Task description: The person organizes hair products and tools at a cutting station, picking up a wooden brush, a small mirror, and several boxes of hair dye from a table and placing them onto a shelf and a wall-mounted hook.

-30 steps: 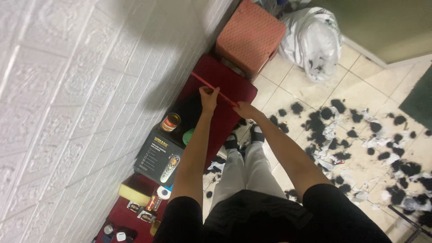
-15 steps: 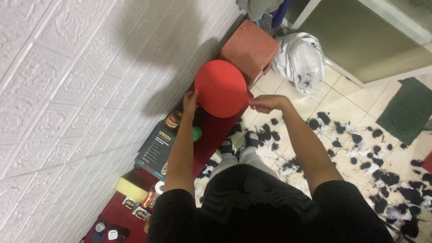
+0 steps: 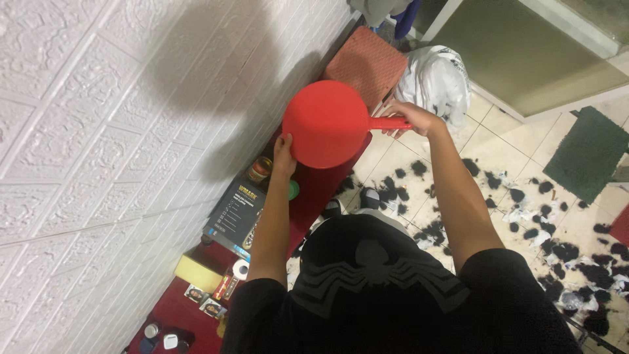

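left hand [image 3: 284, 149]: fingers on rim of red round hand mirror [image 3: 327, 124] — light hold
right hand [image 3: 411, 119]: closed around mirror handle [image 3: 388, 122]
mirror: raised above dark red shelf [image 3: 327, 187]

The red mirror [image 3: 329, 123], seen edge-on a second ago, was lifted and turned flat-faced upward. The right hand [image 3: 413, 118] moved out along its handle; the left hand [image 3: 284, 155] gripped its rim.

1. Red round hand mirror [image 3: 329, 123], plain plastic back facing the camera.
2. Short straight handle [image 3: 388, 122] sticks out rightward.
3. Held up above the red shelf, near the white wall.
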